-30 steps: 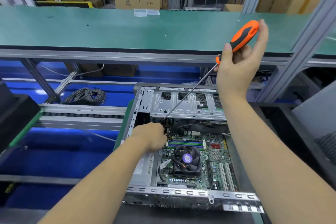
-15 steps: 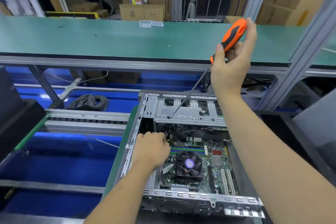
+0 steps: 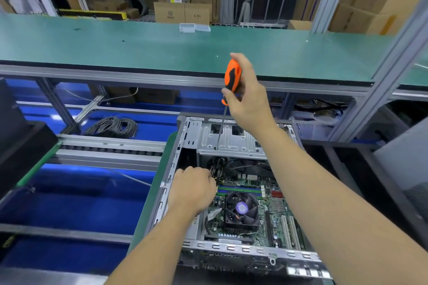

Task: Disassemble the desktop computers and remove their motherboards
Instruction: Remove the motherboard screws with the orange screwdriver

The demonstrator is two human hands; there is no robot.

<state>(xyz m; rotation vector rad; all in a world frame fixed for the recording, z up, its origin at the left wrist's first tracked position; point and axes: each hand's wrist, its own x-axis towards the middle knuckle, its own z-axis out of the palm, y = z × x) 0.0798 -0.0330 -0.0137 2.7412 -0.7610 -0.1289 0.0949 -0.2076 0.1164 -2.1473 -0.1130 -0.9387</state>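
Observation:
An open desktop computer case (image 3: pixel 231 249) lies in front of me with its green motherboard (image 3: pixel 275 217) and black CPU fan (image 3: pixel 241 208) exposed. My right hand (image 3: pixel 251 99) grips an orange and black screwdriver (image 3: pixel 232 76) nearly upright, its tip resting on the silver drive bay plate (image 3: pixel 231 143). My left hand (image 3: pixel 193 188) is inside the case at the board's upper left corner, fingers curled around a bundle of black cables (image 3: pixel 216 164); what exactly the fingers pinch is hidden.
A green bench top (image 3: pixel 139 46) runs across behind the case, with a small clear plastic box (image 3: pixel 194 28) on it. A coil of grey cable (image 3: pixel 113 126) lies on the blue lower shelf. A black object (image 3: pixel 20 146) sits at left. Cardboard boxes (image 3: pixel 183 12) stand beyond.
My right hand has swung the screwdriver from a slant to nearly upright and moved its tip from the cable area to the drive bay plate. My left hand stayed at the cables.

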